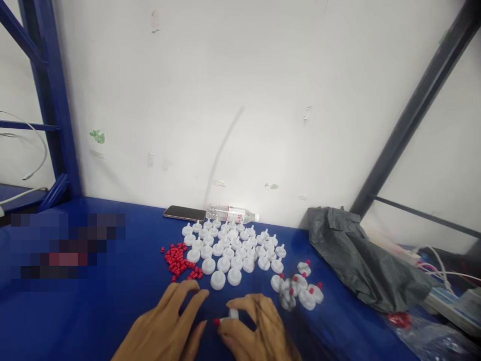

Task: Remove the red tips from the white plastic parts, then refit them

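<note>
At the bottom centre, my right hand (259, 326) pinches a white nozzle cap (233, 314) between thumb and fingers. A small red tip cap (217, 322) sits on its left-pointing spout. My left hand (165, 321) is just to the left, its fingers apart and nothing visible between them. Beyond the hands stand many white nozzle caps (223, 264) with bare spouts. A pile of small red tip caps (176, 260) lies left of them. To the right is a group of white nozzle caps with red tips (307, 299).
A dark phone (184, 213) and a clear bottle (231, 214) lie along the wall behind the caps. On the right are a grey plastic bag (361, 260), cables, a power strip (456, 306) and a clear bag (432, 338). Blue frame posts (56, 100) rise at left.
</note>
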`<state>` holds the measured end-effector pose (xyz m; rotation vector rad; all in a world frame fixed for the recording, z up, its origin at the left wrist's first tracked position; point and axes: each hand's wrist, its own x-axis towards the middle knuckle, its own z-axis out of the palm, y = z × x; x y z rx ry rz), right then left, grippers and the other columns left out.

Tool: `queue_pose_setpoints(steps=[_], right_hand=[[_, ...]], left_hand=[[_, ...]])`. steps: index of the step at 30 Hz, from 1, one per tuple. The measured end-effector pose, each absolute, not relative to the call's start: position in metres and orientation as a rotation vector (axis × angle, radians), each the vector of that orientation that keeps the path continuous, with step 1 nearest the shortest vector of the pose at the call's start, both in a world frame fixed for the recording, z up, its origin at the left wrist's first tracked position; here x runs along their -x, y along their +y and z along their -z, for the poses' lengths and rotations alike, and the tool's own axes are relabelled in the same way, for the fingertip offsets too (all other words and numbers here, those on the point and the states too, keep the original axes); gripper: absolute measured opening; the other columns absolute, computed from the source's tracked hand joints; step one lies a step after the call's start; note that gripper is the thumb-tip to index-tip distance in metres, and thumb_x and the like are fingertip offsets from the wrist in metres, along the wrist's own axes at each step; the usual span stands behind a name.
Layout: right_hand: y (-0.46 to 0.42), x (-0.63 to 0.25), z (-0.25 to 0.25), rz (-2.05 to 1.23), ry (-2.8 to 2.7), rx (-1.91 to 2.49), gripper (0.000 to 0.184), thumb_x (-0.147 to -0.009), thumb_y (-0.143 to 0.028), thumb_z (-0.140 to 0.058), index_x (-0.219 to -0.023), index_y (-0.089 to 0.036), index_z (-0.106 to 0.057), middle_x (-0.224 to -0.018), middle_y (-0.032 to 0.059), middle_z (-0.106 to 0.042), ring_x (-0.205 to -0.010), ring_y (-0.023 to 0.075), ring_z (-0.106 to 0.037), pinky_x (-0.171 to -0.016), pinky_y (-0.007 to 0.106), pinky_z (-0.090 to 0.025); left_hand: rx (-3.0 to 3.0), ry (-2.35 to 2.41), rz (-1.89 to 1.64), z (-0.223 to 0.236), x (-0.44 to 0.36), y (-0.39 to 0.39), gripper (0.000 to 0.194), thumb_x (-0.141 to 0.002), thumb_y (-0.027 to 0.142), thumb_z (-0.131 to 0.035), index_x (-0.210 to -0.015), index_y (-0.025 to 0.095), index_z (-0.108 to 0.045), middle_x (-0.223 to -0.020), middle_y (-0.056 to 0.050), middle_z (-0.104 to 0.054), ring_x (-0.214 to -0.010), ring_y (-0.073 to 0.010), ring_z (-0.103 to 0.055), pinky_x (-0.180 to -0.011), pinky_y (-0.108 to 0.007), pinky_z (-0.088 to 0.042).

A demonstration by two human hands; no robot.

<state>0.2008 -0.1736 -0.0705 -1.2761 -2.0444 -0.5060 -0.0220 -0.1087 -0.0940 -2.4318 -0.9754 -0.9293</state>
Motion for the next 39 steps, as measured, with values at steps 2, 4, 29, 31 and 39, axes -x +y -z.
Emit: queue_pose_setpoints(steps=[2, 4, 29, 31, 39], right_hand=[[-0.174, -0.213, 0.069, 0.484, -2.030, 1.286, 0.012, -0.097, -0.031, -0.066, -0.106, -0.035, -0.072, -0.105, -0.0026, -0.078, -0.094, 0.0196, -0.074, -0.081, 0.028, -0.061], [-0.175, -0.225, 0.072, 0.464, -1.996, 1.343, 0.018, -0.103, -0.038, -0.057, -0.113, -0.032, -0.070, -0.104, -0.0001, -0.079, -0.094, 0.0208, -0.075, -0.082, 0.030, -0.061], [-0.172, -0.249, 0.096, 0.594, -1.782, 1.701, 0.036, -0.104, -0.039, -0.047, -0.133, -0.026, -0.064, -0.102, 0.0050, -0.079, -0.069, 0.0188, -0.077, -0.052, 0.024, -0.061], [-0.170, -0.245, 0.087, 0.579, -1.817, 1.688, 0.035, -0.105, -0.040, -0.045, -0.133, -0.028, -0.063, -0.103, 0.0041, -0.078, -0.077, 0.0192, -0.078, -0.056, 0.023, -0.062], [-0.146, -0.227, 0.051, 0.598, -2.196, 1.667, 0.049, -0.101, -0.029, -0.051, -0.150, -0.022, -0.052, -0.154, 0.0102, -0.054, -0.085, 0.0221, -0.079, -0.068, 0.031, -0.066]], left_hand=[[2.337, -1.011, 0.923, 0.097, 0.024, -0.108, 0.048, -0.096, 0.032, -0.050, -0.144, 0.030, -0.055, -0.143, -0.008, -0.061, -0.125, -0.0268, -0.064, -0.087, -0.033, -0.064], [2.305, -1.027, 0.863, 0.102, 0.026, -0.106, 0.059, -0.095, 0.032, -0.052, -0.153, 0.031, -0.045, -0.155, -0.008, -0.052, -0.132, -0.0292, -0.059, -0.096, -0.040, -0.062], [2.416, -0.953, 0.870, 0.112, 0.028, -0.102, 0.035, -0.099, 0.029, -0.052, -0.131, 0.030, -0.066, -0.137, -0.003, -0.068, -0.127, -0.0250, -0.063, -0.105, -0.037, -0.056], [2.440, -0.944, 0.844, 0.111, 0.029, -0.102, 0.039, -0.095, 0.019, -0.051, -0.129, 0.031, -0.067, -0.132, -0.001, -0.070, -0.123, -0.0246, -0.064, -0.104, -0.037, -0.056], [2.586, -0.856, 0.997, 0.108, 0.031, -0.101, 0.048, -0.091, 0.002, -0.041, -0.119, 0.031, -0.067, -0.110, 0.002, -0.073, -0.101, -0.0146, -0.070, -0.099, -0.024, -0.056]])
